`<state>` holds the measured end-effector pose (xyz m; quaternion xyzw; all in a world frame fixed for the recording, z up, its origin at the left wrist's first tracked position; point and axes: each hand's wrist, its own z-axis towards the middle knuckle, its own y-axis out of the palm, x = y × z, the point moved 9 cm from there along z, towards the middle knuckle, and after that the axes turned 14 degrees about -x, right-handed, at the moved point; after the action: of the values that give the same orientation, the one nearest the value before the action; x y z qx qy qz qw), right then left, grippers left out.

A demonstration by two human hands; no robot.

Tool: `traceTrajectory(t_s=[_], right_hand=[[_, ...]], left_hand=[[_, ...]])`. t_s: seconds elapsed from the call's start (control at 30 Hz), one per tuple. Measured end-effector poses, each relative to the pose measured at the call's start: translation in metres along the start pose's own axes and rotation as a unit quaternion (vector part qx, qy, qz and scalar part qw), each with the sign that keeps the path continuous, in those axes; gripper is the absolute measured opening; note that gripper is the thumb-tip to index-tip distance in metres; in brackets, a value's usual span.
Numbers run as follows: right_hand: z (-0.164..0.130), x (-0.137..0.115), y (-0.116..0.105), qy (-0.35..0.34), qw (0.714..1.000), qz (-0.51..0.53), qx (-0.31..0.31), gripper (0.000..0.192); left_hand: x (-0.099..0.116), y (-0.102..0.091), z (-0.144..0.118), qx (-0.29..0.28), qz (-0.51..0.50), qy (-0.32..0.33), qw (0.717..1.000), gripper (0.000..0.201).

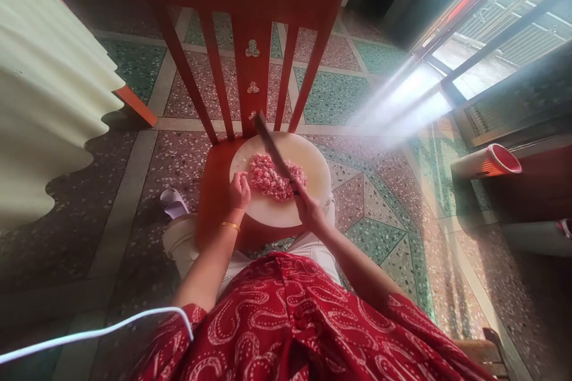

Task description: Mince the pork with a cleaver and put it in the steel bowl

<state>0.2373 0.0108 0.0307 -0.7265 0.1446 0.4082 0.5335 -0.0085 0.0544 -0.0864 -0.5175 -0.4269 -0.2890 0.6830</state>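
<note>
A knife (271,146) is gripped in the right hand (308,207), its blade raised over the minced meat (276,177) heaped mid-board. The round chopping board (308,158) is steadied at its left edge by the loosely curled left hand (239,190), on the chair seat (213,190).

This is a lived-in home, not a fitted kitchen. The floor (366,190) is patterned terrazzo in pink and green panels with pale borders. A red wooden chair (252,24) with a carved back stands on it, its seat carrying a round white chopping board (308,161) with a heap of chopped raw meat (272,177). A barred window (500,30) lets sunlight stream in at the right. A cream scalloped cloth (44,89) hangs at the left, and a slipper (173,202) lies on the floor.
</note>
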Motion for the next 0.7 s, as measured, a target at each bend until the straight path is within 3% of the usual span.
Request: traceTrajectory(t_s=[0.07, 0.13, 0.27, 0.33, 0.47, 0.53, 0.6, 0.7], right_hand=[[-0.001, 0.024, 0.015, 0.076, 0.996, -0.007, -0.054, 0.050], [-0.005, 0.025, 0.013, 0.101, 0.993, 0.000, -0.067, 0.048], [-0.007, -0.021, -0.019, -0.004, 1.000, 0.023, 0.013, 0.051], [-0.006, -0.029, -0.021, -0.040, 0.998, 0.022, 0.049, 0.052], [0.000, 0.010, 0.016, 0.055, 0.998, -0.003, -0.039, 0.049], [-0.004, 0.021, 0.021, 0.095, 0.993, 0.002, -0.073, 0.047], [-0.008, 0.009, 0.009, 0.070, 0.996, 0.022, -0.055, 0.048], [-0.011, -0.022, -0.013, -0.023, 0.999, 0.039, 0.015, 0.051]], left_hand=[[0.002, -0.002, -0.001, 0.004, 0.002, -0.003, 1.000, 0.023], [0.002, -0.001, -0.001, -0.001, -0.003, -0.005, 1.000, 0.022], [0.001, 0.001, -0.001, -0.003, -0.015, -0.005, 1.000, 0.025], [-0.001, 0.000, 0.000, 0.007, -0.013, -0.006, 1.000, 0.026], [0.000, -0.002, 0.000, 0.012, -0.007, -0.003, 1.000, 0.024], [0.000, -0.001, 0.000, 0.004, -0.008, -0.006, 1.000, 0.023], [0.000, 0.000, 0.000, -0.002, -0.010, -0.012, 1.000, 0.023], [0.000, 0.000, 0.000, 0.003, -0.012, -0.015, 1.000, 0.023]])
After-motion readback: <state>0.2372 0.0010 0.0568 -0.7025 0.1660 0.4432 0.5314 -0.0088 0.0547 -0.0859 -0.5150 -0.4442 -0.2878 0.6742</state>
